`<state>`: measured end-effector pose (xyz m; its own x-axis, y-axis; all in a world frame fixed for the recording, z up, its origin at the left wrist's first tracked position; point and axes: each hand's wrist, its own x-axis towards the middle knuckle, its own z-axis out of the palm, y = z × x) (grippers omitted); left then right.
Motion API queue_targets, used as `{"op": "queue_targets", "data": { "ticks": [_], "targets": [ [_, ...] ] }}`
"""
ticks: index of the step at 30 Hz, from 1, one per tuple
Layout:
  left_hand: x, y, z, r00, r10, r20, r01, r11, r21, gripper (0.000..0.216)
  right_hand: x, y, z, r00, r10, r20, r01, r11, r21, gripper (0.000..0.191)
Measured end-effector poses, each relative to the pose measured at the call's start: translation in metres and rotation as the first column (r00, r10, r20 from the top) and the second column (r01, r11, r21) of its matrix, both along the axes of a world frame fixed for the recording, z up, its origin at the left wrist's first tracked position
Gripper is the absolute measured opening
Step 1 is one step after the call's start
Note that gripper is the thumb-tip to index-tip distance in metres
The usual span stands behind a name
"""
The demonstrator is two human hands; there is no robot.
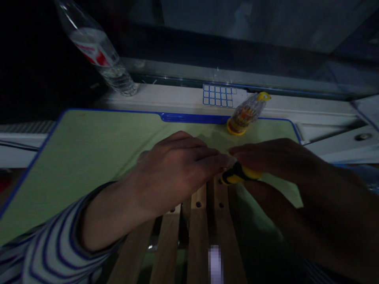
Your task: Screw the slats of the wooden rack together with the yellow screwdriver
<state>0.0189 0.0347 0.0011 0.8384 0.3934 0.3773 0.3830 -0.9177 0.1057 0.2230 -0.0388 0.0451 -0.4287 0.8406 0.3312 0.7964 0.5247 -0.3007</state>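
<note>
My right hand (pixel 325 189) is clamped on the yellow-and-black screwdriver handle (pixel 241 173), by the slats' (pixel 198 232) far ends; left hand (pixel 177 169) laid across, too dim to tell its grip. Fastening, I judge; next calls for steady turning.

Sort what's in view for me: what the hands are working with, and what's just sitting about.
In use:
yellow-and-black handle, in the right hand
wooden slats, partly covered by the left hand

Sitting about:
red-labelled clear bottle
yellow-capped bottle
blue-lined sheet
</note>
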Motion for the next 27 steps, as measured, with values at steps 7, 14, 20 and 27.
{"op": "queue_targets", "data": {
  "ticks": [7, 14, 20, 27],
  "targets": [
    [0.0, 0.0, -0.001, 1.0, 0.001, -0.009, -0.002, 1.0, -0.027, 0.024, -0.001, -0.001, 0.001, 0.993, 0.017, -0.117, -0.025, 0.997, -0.07, 0.022],
    [-0.001, 0.001, 0.0, 1.0, -0.004, 0.016, 0.005, 0.999, -0.04, 0.023, -0.001, 0.0, 0.003, 0.986, 0.03, -0.162, -0.05, 0.991, -0.122, 0.022],
    [0.001, 0.001, -0.002, 1.0, -0.002, 0.002, 0.002, 0.997, -0.073, 0.023, -0.001, 0.001, -0.001, 0.981, 0.066, -0.182, -0.081, 0.993, -0.081, 0.02],
    [-0.006, -0.001, 0.009, 1.0, 0.004, 0.01, -0.002, 0.977, -0.211, 0.023, -0.001, 0.002, -0.003, 0.986, 0.071, -0.15, -0.072, 0.997, 0.004, 0.022]
  ]
}}
